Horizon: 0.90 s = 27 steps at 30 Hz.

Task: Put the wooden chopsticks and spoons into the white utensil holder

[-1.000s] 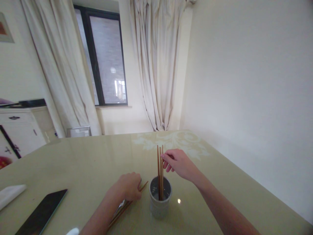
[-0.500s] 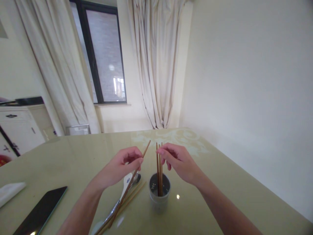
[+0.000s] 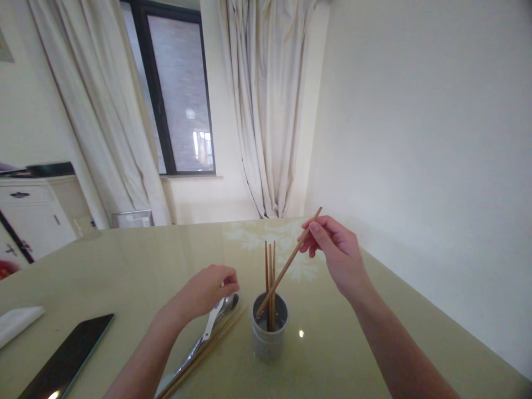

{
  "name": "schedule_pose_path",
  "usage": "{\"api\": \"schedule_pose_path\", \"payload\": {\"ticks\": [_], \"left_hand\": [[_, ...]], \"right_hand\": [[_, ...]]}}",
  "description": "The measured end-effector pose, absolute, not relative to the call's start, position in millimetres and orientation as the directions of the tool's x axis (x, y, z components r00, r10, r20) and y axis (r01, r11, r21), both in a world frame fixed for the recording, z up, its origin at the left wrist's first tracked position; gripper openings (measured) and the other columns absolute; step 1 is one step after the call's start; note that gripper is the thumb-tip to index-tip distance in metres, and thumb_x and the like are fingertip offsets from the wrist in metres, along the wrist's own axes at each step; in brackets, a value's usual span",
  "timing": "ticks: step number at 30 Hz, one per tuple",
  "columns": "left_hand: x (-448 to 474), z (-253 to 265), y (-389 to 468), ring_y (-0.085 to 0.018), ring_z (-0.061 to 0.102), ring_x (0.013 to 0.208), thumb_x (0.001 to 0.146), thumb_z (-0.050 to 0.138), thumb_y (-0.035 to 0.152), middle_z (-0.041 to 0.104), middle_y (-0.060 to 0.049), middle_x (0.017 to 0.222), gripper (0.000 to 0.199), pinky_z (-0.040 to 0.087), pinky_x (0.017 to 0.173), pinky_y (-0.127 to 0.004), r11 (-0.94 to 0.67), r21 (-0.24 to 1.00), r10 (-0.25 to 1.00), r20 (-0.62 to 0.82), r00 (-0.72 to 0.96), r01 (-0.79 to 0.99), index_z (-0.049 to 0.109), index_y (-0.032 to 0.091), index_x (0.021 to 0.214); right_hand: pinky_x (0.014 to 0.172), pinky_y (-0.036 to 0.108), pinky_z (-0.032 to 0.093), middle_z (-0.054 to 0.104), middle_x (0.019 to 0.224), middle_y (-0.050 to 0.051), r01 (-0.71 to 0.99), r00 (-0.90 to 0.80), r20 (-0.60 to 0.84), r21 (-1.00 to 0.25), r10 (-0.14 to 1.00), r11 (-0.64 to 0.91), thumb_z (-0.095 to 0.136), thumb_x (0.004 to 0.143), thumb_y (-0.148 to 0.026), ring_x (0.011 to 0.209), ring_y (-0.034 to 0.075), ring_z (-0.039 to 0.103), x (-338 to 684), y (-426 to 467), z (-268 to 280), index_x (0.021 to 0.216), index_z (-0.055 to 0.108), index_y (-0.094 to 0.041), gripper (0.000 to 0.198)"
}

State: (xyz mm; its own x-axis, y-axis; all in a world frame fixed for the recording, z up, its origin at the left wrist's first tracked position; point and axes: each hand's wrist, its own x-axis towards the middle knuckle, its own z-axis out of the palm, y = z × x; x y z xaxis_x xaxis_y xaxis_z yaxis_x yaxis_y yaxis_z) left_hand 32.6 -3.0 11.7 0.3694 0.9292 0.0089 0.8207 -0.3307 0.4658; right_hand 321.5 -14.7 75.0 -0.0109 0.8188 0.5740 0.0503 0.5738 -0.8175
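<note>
My right hand [image 3: 332, 246] pinches a wooden chopstick [image 3: 288, 263] near its upper end. The stick slants down to the left, its lower tip at the mouth of a grey cup [image 3: 269, 343]. Three more chopsticks [image 3: 270, 277] stand nearly upright inside that cup. To the left, my left hand [image 3: 211, 288] has its fingers curled together above the bowl end of a white spoon [image 3: 213, 321]; whether it grips anything is hidden. A metal spoon [image 3: 235, 300] and several loose chopsticks [image 3: 203, 354] lie beside and below that hand on the table.
A dark phone or tablet [image 3: 66, 357] and a white object [image 3: 19, 324] lie on the left of the glossy green table [image 3: 137, 260]. A wall [image 3: 436, 166] runs along the table's right side. Behind are curtains [image 3: 270, 111] and a white cabinet [image 3: 33, 216].
The chopstick my left hand held is no longer in it; my right hand, moved up and right, now holds one slanting into the cup. My left hand has moved slightly down toward the spoons.
</note>
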Motion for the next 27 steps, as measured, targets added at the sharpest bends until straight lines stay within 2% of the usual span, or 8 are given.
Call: {"api": "schedule_pose_path", "payload": {"ticks": [3, 8, 12, 18, 23, 27], "left_hand": [[33, -18, 5, -0.021, 0.069, 0.077, 0.073, 0.069, 0.023, 0.078, -0.004, 0.081, 0.009, 0.041, 0.064, -0.028, -0.249, 0.272, 0.914, -0.251, 0.318, 0.929, 0.077, 0.021, 0.075], [50, -42, 7, -0.025, 0.071, 0.073, 0.059, 0.078, 0.022, 0.079, -0.006, 0.079, 0.007, 0.045, 0.064, -0.031, -0.201, 0.191, 0.923, -0.293, 0.251, 0.961, 0.074, 0.023, 0.065], [52, -43, 5, -0.027, 0.071, 0.075, 0.059, 0.079, 0.025, 0.079, -0.009, 0.082, 0.009, 0.047, 0.065, -0.034, -0.204, 0.174, 0.924, -0.292, 0.248, 0.963, 0.074, 0.022, 0.065], [45, -44, 5, -0.021, 0.064, 0.064, 0.060, 0.066, 0.020, 0.074, -0.005, 0.071, 0.007, 0.039, 0.056, -0.029, -0.273, 0.244, 0.896, -0.288, 0.338, 0.931, 0.072, 0.021, 0.064], [32, -30, 9, -0.014, 0.052, 0.054, 0.069, 0.059, 0.026, 0.058, 0.003, 0.055, 0.014, 0.031, 0.051, -0.026, -0.333, 0.445, 0.830, -0.281, 0.483, 0.831, 0.067, 0.018, 0.062], [17, -14, 9, -0.014, 0.055, 0.060, 0.079, 0.059, 0.035, 0.066, 0.001, 0.066, 0.021, 0.034, 0.053, -0.025, -0.269, 0.612, 0.831, -0.242, 0.501, 0.743, 0.069, 0.017, 0.076]], "right_hand": [[0.054, 0.028, 0.049, 0.073, 0.075, 0.003, 0.170, -0.083, 0.547, -0.816, 0.833, 0.553, 0.066, 0.097, -0.059, 0.061, 0.017, 0.067, 328, -8, 72, 0.090, 0.068, -0.021, 0.039], [0.058, 0.027, 0.049, 0.074, 0.074, 0.002, 0.341, -0.213, 0.447, -0.799, 0.869, 0.495, 0.061, 0.100, -0.050, 0.060, 0.016, 0.068, 319, 1, 57, 0.085, 0.068, -0.021, 0.034], [0.061, 0.027, 0.050, 0.076, 0.072, 0.001, 0.462, -0.302, 0.368, -0.751, 0.880, 0.472, 0.055, 0.104, -0.037, 0.056, 0.014, 0.068, 310, 5, 47, 0.075, 0.067, -0.020, 0.036], [0.058, 0.026, 0.048, 0.074, 0.066, 0.000, 0.549, -0.301, 0.315, -0.714, 0.900, 0.434, 0.051, 0.105, -0.035, 0.052, 0.014, 0.066, 306, 7, 41, 0.072, 0.064, -0.021, 0.038], [0.057, 0.026, 0.048, 0.073, 0.066, 0.000, 0.563, -0.289, 0.317, -0.707, 0.903, 0.428, 0.050, 0.106, -0.035, 0.052, 0.014, 0.066, 309, 8, 40, 0.071, 0.062, -0.021, 0.039], [0.057, 0.026, 0.048, 0.073, 0.066, 0.001, 0.585, -0.286, 0.304, -0.696, 0.909, 0.417, 0.049, 0.106, -0.035, 0.052, 0.014, 0.066, 310, 8, 41, 0.072, 0.063, -0.021, 0.039]]}}
